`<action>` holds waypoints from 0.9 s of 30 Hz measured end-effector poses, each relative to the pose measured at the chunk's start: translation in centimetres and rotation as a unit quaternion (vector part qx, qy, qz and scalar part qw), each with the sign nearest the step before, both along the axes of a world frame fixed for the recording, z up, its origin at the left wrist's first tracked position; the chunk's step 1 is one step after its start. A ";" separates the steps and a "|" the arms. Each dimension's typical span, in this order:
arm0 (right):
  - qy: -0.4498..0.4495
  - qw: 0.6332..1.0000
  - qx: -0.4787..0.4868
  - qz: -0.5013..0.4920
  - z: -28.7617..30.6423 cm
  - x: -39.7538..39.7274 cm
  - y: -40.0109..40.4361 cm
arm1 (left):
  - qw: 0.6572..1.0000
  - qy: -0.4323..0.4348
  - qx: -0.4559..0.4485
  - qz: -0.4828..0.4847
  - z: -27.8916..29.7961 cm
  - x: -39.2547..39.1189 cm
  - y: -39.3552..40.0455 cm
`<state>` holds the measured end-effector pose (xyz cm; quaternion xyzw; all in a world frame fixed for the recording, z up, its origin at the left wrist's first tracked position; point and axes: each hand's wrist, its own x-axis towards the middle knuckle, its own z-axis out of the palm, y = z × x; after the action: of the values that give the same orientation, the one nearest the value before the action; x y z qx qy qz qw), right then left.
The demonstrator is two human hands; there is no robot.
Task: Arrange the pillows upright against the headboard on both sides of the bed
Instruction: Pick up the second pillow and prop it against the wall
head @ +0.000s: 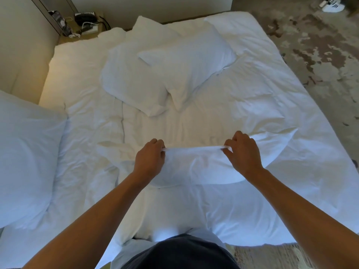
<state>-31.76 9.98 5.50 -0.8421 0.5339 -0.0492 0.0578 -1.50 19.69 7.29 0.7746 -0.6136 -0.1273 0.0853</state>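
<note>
A white pillow (252,152) lies on the bed in front of me. My left hand (149,160) and my right hand (242,152) each pinch the open edge of its pillowcase, stretching the hem taut between them. Two more white pillows lie crossed in the middle of the bed, one on the right (192,63) overlapping one on the left (128,80). Another white pillow (25,158) stands at the left edge of the view. The headboard (23,55) is the beige padded panel along the left side.
The bed (272,94) is covered with a rumpled white duvet. A nightstand (87,26) with a phone and cables stands at the far left corner. Patterned carpet (320,55) runs along the right side of the bed.
</note>
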 end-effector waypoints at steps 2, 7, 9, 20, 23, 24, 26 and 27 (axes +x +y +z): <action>0.029 0.999 0.014 -0.030 0.4 0.3 -0.3 | 1.000 -0.006 0.005 -0.002 0.4 0.2 -0.2; -0.026 0.998 0.040 -0.050 0.0 0.2 -0.3 | 1.000 -0.012 0.003 0.016 0.8 0.1 -0.1; -0.068 0.992 0.094 -0.048 0.1 0.1 -0.4 | 1.000 -0.010 0.005 0.016 0.7 0.1 0.0; -0.113 0.973 0.201 -0.012 1.2 -0.1 -1.9 | 0.994 -0.013 0.105 -0.014 -1.4 2.0 -0.7; -0.094 0.972 0.213 -0.017 1.2 0.1 -1.8 | 0.994 -0.023 0.111 -0.007 -1.8 2.4 -0.7; -0.080 0.973 0.214 -0.023 1.1 0.3 -1.8 | 0.995 -0.020 0.102 -0.002 -1.8 2.5 -0.6; -0.071 0.973 0.215 -0.044 0.6 0.4 -1.6 | 0.996 -0.012 0.086 0.001 -1.6 2.6 -0.2; -0.076 0.971 0.218 -0.057 0.3 0.5 -1.4 | 0.997 -0.006 0.079 0.000 -1.3 2.6 -0.1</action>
<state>-31.31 8.56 5.83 -0.7710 0.5733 0.0010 0.2773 1.09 19.58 5.96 0.7795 -0.6024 -0.1705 0.0200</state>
